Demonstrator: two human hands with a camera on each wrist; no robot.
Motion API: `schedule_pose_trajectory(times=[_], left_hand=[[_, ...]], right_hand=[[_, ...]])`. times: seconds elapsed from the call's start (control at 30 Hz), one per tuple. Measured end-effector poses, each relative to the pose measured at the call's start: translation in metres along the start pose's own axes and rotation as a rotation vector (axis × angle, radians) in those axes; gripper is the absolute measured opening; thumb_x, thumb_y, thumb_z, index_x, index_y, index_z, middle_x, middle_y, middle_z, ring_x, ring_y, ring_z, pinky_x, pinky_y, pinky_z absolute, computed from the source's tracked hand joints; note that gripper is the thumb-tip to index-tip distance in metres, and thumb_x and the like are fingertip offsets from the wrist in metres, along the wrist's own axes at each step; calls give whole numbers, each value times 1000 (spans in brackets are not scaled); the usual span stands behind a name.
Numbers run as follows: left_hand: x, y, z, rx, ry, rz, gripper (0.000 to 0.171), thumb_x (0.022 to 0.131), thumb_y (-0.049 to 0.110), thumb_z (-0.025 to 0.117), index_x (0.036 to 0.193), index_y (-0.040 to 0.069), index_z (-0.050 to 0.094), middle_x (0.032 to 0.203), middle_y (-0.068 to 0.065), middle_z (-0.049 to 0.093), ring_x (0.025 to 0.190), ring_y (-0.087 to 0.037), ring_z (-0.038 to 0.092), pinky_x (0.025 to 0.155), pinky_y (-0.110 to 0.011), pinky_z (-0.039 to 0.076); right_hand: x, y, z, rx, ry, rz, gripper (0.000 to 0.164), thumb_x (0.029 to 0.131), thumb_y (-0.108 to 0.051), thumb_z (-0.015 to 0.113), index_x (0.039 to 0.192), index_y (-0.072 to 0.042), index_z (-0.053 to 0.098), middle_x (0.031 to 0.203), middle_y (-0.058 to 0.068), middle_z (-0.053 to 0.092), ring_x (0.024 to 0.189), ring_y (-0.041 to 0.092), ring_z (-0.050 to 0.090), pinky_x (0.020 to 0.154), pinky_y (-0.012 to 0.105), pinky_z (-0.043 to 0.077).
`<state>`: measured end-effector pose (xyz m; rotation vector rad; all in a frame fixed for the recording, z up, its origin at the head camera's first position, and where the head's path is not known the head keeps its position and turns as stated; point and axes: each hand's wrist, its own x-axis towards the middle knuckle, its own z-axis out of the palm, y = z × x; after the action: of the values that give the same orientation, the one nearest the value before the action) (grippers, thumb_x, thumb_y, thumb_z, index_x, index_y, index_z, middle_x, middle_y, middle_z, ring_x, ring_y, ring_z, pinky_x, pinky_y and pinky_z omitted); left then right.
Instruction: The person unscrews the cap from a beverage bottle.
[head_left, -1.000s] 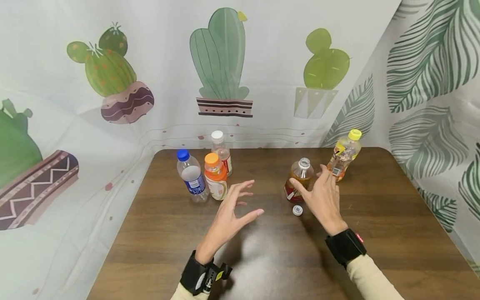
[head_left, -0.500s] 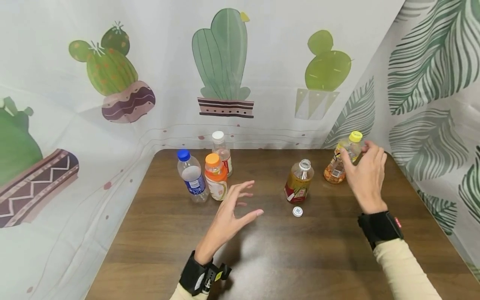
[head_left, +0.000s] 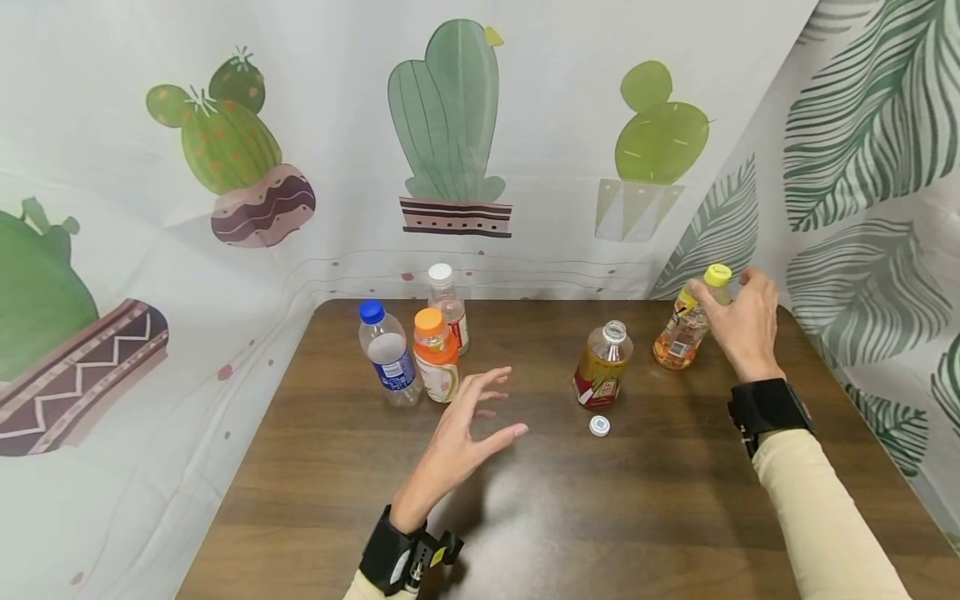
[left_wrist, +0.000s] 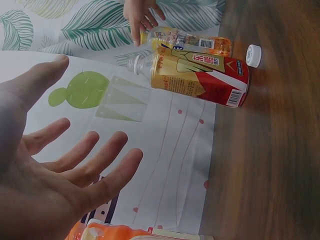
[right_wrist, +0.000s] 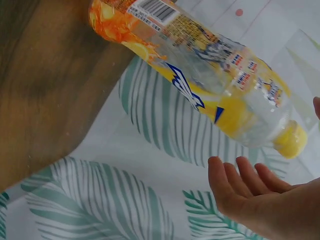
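My right hand (head_left: 745, 325) is at the upper part of a clear bottle with a yellow cap (head_left: 681, 337), at the back right of the table. In the right wrist view, its fingers (right_wrist: 245, 180) lie apart from the bottle, beside the yellow cap (right_wrist: 291, 140). My left hand (head_left: 457, 446) hovers over the table with spread fingers, holding nothing. Between the hands stands an uncapped bottle with a red and gold label (head_left: 602, 367). Its open neck points up. A small white cap (head_left: 599, 426) lies in front of it.
At the left back stand a blue-capped bottle (head_left: 390, 358), an orange-capped bottle (head_left: 437, 358) and a white-capped bottle (head_left: 450, 304), close together. Behind the brown table (head_left: 570, 517) hangs a white cloth (head_left: 555, 108) printed with cacti and leaves.
My right hand has moved right and back, from beside the red and gold bottle to the top of the yellow-capped bottle. My left hand has stayed in place.
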<state>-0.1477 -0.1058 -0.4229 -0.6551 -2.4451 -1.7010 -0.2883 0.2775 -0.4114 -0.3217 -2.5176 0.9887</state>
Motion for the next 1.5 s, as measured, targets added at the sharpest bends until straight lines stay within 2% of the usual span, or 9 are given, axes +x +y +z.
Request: schedule_pose_trajectory(times=[0.3, 0.7, 0.8, 0.97, 1.1, 1.17, 1.33, 1.4, 1.5], left_hand=[[0, 0, 1, 6, -10, 0, 66, 87, 11, 76, 145, 12, 44, 137, -12, 52, 122, -38, 57, 96, -55, 51], [0, 0, 1, 3, -19, -13, 65, 87, 11, 76, 145, 15, 45, 136, -11, 53, 121, -34, 58, 96, -58, 50], [0, -7, 2, 8, -17, -14, 66, 87, 11, 76, 145, 16, 44, 137, -11, 53, 121, -34, 58, 96, -57, 51], [1, -29, 6, 19, -15, -10, 68, 87, 15, 77, 146, 20, 43, 139, -9, 52, 122, -30, 58, 96, -56, 51], [1, -38, 6, 17, -22, -2, 68, 88, 22, 77, 147, 24, 43, 138, -2, 52, 122, -24, 58, 96, -53, 52], [1, -39, 5, 15, -27, 7, 68, 88, 25, 76, 147, 25, 42, 137, 0, 52, 122, -23, 58, 96, -52, 52], [1, -36, 5, 27, -41, 20, 67, 89, 33, 75, 147, 34, 40, 138, 3, 51, 123, -24, 58, 97, -45, 53], [1, -34, 5, 33, -46, 20, 67, 89, 35, 74, 147, 36, 39, 139, 4, 50, 123, -23, 58, 97, -41, 53], [1, -33, 5, 32, -50, 22, 68, 89, 36, 74, 147, 36, 38, 140, 5, 50, 123, -21, 58, 97, -37, 53]], right_hand=[[4, 2, 8, 71, -21, 35, 78, 95, -48, 59, 144, 7, 34, 139, 31, 41, 130, 46, 38, 108, 60, 32], [6, 3, 8, 46, 18, 23, 63, 100, -41, 54, 136, 10, 44, 133, 32, 43, 123, 46, 39, 102, 60, 33], [4, 2, 6, 47, 39, 6, 61, 100, -40, 55, 134, 10, 45, 132, 32, 43, 122, 46, 40, 101, 60, 33], [-1, -5, -5, 75, 90, -41, 60, 98, -39, 58, 130, 11, 48, 130, 32, 44, 122, 46, 39, 103, 59, 31], [-7, -17, -19, 102, 155, -98, 57, 96, -36, 60, 125, 12, 52, 127, 29, 45, 118, 41, 39, 99, 52, 31], [-11, -26, -28, 112, 185, -116, 55, 95, -37, 61, 124, 10, 54, 124, 23, 46, 111, 29, 41, 95, 42, 32], [-25, -56, -50, 152, 261, -186, 50, 91, -35, 68, 118, 6, 60, 105, -12, 42, 94, -8, 32, 85, 18, 28], [-33, -68, -58, 171, 277, -223, 47, 90, -33, 70, 117, 4, 61, 100, -22, 37, 92, -13, 32, 84, 15, 31], [-45, -87, -69, 189, 283, -274, 45, 88, -32, 73, 116, 2, 63, 99, -29, 37, 95, -14, 37, 85, 13, 34]])
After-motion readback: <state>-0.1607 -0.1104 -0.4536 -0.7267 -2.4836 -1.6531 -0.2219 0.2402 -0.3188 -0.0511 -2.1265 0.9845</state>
